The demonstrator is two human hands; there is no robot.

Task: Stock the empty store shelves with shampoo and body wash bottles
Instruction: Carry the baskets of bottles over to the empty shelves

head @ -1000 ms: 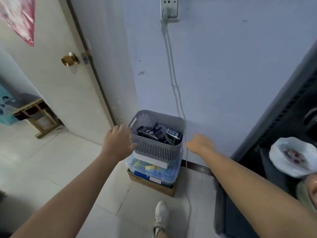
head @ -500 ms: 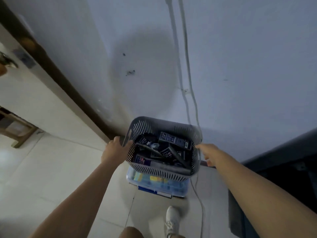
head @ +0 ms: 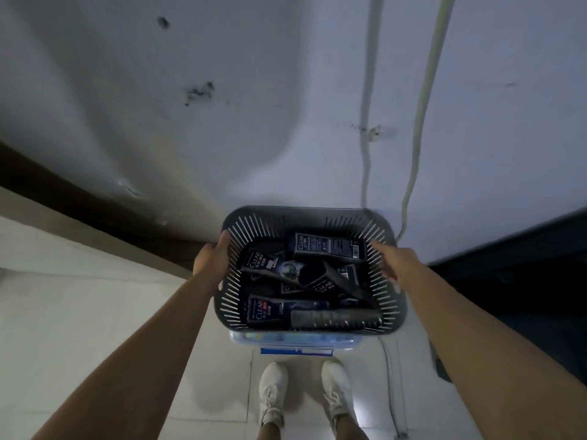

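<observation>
Your left hand (head: 212,261) grips the left rim of the basket (head: 386,308): the fingers (head: 224,241) curl over the edge at the far left corner, and the palm presses against the outer wall. Your right hand (head: 391,261) is on the right rim of the basket. Its fingers (head: 378,247) lie along the top edge and point toward the far right corner; whether they close around the rim cannot be told from this view. Both forearms reach forward, one on each side of the basket.

The basket is dark grey plastic with slotted walls. It holds the shampoo bottles (head: 327,246), dark containers with white "CLEAR" lettering, lying flat and crossing one another in a loose pile. One bottle lies along the near wall of the basket, one along the far wall, and the others lie tilted between them.

Directly under the basket sits a clear storage box (head: 293,339) with a blue label on its near side; only its near edge shows.

Behind the basket stands a pale wall (head: 286,106), and two white cables (head: 419,122) run down it toward the far right corner of the basket. In front of the basket, your two white shoes (head: 273,392) stand on the pale floor tiles (head: 79,328).
</observation>
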